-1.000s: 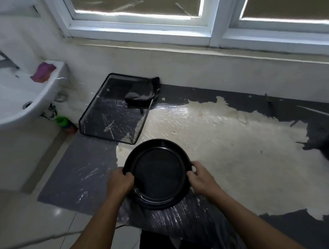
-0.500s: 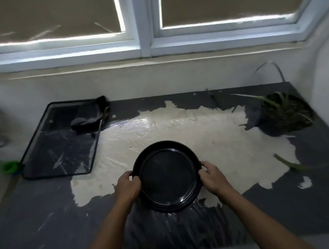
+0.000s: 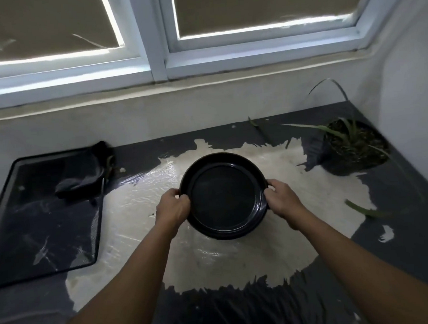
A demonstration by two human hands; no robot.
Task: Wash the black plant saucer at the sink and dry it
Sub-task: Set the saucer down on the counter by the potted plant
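While left hand (image 3: pixel 172 210) and right hand (image 3: pixel 283 200) still grip its rim, the black saucer (image 3: pixel 223 196) is farther across the pale patch (image 3: pixel 238 259).

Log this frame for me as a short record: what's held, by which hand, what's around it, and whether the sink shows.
held item: black saucer, round, open side up, over the pale patch of the counter
left hand: grips the saucer's left rim
right hand: grips the saucer's right rim
left of counter: black mesh tray, a dark cloth in its far right corner
right of counter: potted plant by the wall
sink: not in view
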